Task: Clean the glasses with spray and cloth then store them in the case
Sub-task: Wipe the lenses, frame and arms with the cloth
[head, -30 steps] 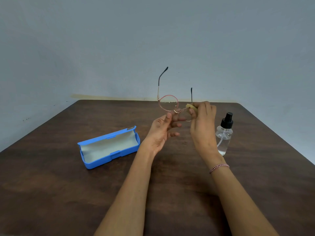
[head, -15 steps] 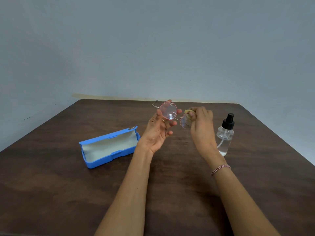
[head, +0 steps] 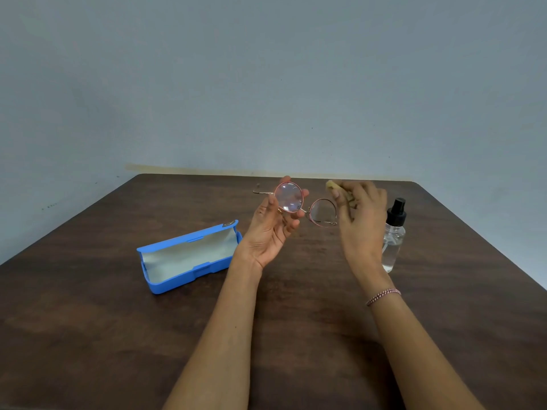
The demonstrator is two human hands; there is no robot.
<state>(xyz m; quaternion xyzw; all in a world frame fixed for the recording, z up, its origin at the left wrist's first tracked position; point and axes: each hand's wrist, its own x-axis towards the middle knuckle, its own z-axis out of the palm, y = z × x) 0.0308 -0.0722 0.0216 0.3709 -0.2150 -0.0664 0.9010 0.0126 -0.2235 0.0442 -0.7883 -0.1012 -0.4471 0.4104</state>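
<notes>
Round pink-rimmed glasses [head: 322,213] are held above the table, lenses facing me. My left hand [head: 270,229] grips the left lens rim between thumb and fingers. One temple sticks out to the left. My right hand [head: 359,220] is blurred just right of the right lens and pinches a small yellowish cloth [head: 331,184] in its fingertips, apart from the lens. The open blue case [head: 189,257] with pale lining lies on the table to the left. The clear spray bottle [head: 393,235] with a black top stands behind my right hand.
A dark wooden table [head: 88,321] runs up to a plain grey-blue wall. Its far edge is just behind the glasses, and its right edge slants past the bottle.
The glasses turned from temples-up to lenses facing me and dropped lower. My right hand with the cloth came off the right lens and moved slightly right.
</notes>
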